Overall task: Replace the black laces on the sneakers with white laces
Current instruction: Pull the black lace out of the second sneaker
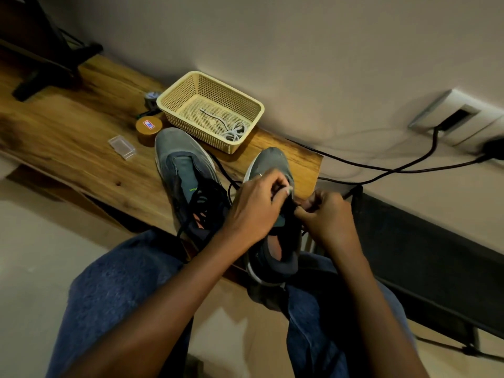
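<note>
Wooden desk [68,124], sneaker [188,170] tongue lettering possibly "WEAR"

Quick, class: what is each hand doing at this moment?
Left hand: fingers curled, gripping the right sneaker.
Right hand: pinching its black lace.

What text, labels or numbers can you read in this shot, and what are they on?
Sneaker tongue: small green lettering, ends in what looks like "EAR"; the rest is too small to read.
Round wooden box: red and blue label on the lid, print too blurred to read.
Tape measure: label on its face, unreadable.
Nothing else carries visible text.
</note>
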A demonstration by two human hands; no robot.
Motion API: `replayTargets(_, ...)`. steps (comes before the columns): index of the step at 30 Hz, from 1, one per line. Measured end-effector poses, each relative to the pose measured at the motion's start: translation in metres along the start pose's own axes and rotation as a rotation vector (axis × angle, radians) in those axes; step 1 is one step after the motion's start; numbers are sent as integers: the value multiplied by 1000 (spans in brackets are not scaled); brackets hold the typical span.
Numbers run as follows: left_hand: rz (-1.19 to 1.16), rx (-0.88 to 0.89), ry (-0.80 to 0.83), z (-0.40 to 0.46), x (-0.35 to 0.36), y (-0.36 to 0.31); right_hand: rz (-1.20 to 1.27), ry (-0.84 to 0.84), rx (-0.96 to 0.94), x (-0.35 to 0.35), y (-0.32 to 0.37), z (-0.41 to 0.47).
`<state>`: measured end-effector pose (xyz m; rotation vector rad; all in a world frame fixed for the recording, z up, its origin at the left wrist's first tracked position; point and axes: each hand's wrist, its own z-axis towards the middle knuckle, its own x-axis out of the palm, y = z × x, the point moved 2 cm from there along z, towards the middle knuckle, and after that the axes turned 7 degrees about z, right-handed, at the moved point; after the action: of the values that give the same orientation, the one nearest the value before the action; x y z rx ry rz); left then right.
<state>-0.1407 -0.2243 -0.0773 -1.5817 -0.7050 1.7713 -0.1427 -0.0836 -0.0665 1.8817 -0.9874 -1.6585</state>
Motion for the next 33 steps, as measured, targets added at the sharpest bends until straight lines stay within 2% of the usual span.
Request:
replayTargets(3,186,27,149,0,4,2,-16,1,-22,1,0,0)
replayTargets(8,425,114,127,3,0,0,-41,5,-23,2,2,-1)
replayTargets(17,692,172,213,-3,4,-5,-47,3,-6,1,2,1)
replayTargets(20,621,180,159,-3,3,-7,-39,4,-7,1,3,1)
replayTargets(23,409,176,-9,-5,-1,-9,-15,-22,-12,0,4,0)
replayTargets(26,325,138,-129,-7,-2,-10,-25,-43,-18,-1,3,1)
replayTargets(29,374,63,17,-6,2,-7,-48,-33,-25,-1,3,2)
replayTargets(31,485,86,112,-5,6,-5,-58,-29,-36,-1,4,2)
replayTargets(33,535,130,106,-4,7,-5,-59,-20,-34,0,4,1)
